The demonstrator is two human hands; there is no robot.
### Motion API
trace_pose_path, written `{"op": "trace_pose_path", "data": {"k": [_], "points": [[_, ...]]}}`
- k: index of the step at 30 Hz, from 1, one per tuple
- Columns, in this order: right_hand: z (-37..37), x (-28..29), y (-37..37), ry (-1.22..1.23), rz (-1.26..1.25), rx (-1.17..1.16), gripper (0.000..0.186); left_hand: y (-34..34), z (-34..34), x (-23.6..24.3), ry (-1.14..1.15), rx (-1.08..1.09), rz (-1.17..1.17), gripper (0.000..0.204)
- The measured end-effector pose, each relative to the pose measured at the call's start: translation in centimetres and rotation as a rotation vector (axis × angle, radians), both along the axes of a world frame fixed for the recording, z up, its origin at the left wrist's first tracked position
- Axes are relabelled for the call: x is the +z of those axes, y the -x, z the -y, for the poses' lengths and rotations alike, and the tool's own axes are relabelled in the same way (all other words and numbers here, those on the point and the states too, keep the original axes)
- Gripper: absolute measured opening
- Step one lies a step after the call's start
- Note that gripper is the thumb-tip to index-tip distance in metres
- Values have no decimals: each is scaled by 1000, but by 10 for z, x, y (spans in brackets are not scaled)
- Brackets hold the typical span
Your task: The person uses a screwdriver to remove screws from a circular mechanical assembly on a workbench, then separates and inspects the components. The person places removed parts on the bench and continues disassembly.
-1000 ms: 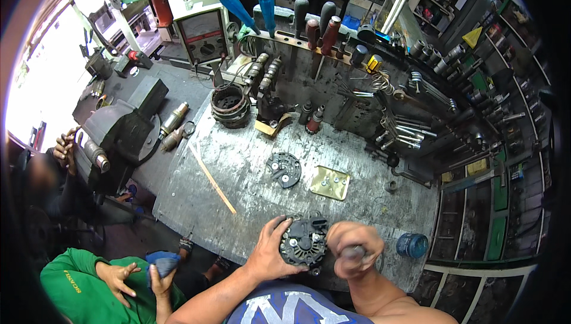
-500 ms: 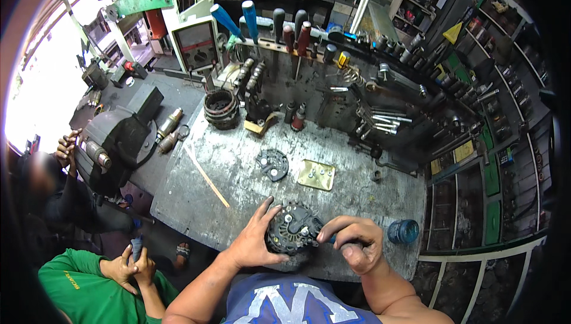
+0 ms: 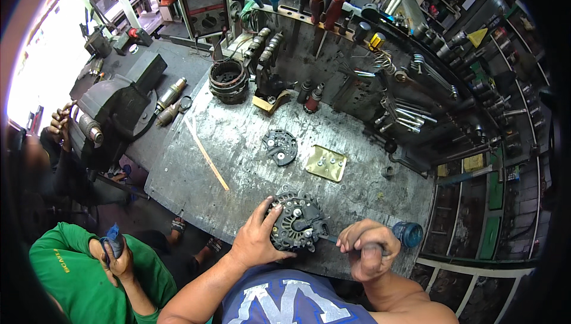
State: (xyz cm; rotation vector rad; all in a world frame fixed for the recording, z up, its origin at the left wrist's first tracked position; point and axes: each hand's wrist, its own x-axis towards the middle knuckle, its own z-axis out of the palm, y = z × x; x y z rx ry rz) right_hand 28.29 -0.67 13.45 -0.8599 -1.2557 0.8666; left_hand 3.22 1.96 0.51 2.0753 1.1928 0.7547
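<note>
An alternator with its back face up rests at the table's near edge. My left hand grips it from the left, fingers over the top rim and thumb along the lower side. Just right of it, my right hand is closed, its fingers curled around a thin bluish tool that points at the alternator's side; most of this tool is hidden. Beyond the alternator lie a round black plastic cover and a shallow yellowish tray with a few small fasteners.
A blue jar stands right of my right hand. Farther back are a ring-shaped stator, a tool rack and a bench vise. A thin strip lies at left. A person in green and another person are at left.
My right hand has drawn slightly right, away from the alternator. My left hand still holds it. The view has shifted, and the green-sleeved person's hands have moved up a little.
</note>
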Motion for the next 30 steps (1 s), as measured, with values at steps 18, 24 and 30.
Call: {"op": "trace_pose_path", "data": {"k": [18, 24, 30], "points": [[-11, -4, -14, -88, -40, 600, 24, 7, -18, -14, -40, -94, 35, 127], [-11, 4, 3, -107, -1, 335, 24, 7, -20, -13, -49, -85, 5, 126], [-23, -4, -5, -120, 56, 575, 26, 11, -29, -17, -53, -135, 24, 131]]}}
